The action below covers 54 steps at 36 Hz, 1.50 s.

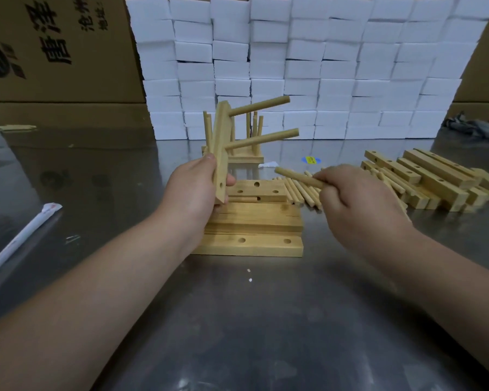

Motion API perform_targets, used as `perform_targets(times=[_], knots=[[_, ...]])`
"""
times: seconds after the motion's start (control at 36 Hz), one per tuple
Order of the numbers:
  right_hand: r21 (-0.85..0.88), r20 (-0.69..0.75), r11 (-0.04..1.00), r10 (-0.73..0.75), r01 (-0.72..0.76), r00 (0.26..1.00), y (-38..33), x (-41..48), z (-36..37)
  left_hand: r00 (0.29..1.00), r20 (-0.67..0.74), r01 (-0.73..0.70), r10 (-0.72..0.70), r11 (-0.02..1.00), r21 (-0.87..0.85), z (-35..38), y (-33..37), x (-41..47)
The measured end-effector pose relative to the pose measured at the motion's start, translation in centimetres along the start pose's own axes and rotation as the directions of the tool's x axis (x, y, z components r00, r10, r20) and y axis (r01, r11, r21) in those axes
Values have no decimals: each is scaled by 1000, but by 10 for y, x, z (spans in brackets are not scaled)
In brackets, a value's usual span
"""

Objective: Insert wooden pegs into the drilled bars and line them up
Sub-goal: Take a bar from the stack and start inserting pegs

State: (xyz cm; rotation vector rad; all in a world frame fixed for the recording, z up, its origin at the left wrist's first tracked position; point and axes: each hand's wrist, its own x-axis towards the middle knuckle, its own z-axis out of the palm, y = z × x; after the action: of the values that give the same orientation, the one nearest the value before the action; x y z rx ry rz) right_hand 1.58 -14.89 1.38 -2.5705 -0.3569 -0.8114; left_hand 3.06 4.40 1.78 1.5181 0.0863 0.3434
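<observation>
Blocks, white and stacked into a wall, close off the far edge of the surface. Toward the right edge lies a heap of bars, drilled but with no pegs in them. At the middle sits a flat stack of bars, also empty, with holes showing on the nearest and farthest ones. Behind it, close to the blocks, stands a finished group with pegs pointing up.

The left hand grips the lower end of one bar, held nearly upright above the stack's left end, thumb and fingers curled round it. Two pegs already stick out of it to the right; one hole near the thumb is still open. The right hand is closed round a single peg, its free end aimed left toward that bar but short of it. Loose pegs lie fanned between the stack and the heap.

By my reading the job is early: a few bars done, one partly filled, and many bars waiting.
</observation>
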Motion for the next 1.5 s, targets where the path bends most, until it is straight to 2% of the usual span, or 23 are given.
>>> perform_targets(times=[0.06,0.11,0.25,0.47,0.67,0.86,0.94,1.06,1.14,1.22,1.28,1.5], knots=[[149,5,988,-47,46,999,-12,-8,-3,1000,30,9,-8,1000,-11,0,0,0],[213,30,971,-113,104,993,-21,-13,-3,998,57,12,-12,1000,-1,3,-1,-2],[170,66,959,-240,226,969,-29,-16,-1,996,84,16,-17,1000,5,10,-2,-6],[232,54,950,-226,208,973,-28,-17,-1,989,147,-19,20,1000,-8,15,-4,-12],[239,12,929,-293,282,956,-25,-15,3,977,195,-62,82,992,-106,16,5,-20],[229,-12,912,-348,341,938,-27,-15,2,963,255,-35,81,983,-181,18,6,-24],[303,33,909,-308,284,951,-27,-16,2,960,265,-40,94,979,-200,19,5,-26],[468,158,877,-202,107,967,-25,-19,3,957,271,-50,104,979,-197,20,3,-25],[592,250,803,-92,-76,964,-27,-20,4,952,284,-70,116,983,-169,19,3,-25],[662,310,723,-28,-195,950,-29,-20,4,939,310,-117,150,986,-121,18,4,-26],[691,339,682,-12,-240,941,-30,-19,3,931,322,-151,173,984,-95,17,4,-27],[696,383,642,49,-323,922,-31,-18,7,917,317,-273,243,961,53,15,4,-27]])
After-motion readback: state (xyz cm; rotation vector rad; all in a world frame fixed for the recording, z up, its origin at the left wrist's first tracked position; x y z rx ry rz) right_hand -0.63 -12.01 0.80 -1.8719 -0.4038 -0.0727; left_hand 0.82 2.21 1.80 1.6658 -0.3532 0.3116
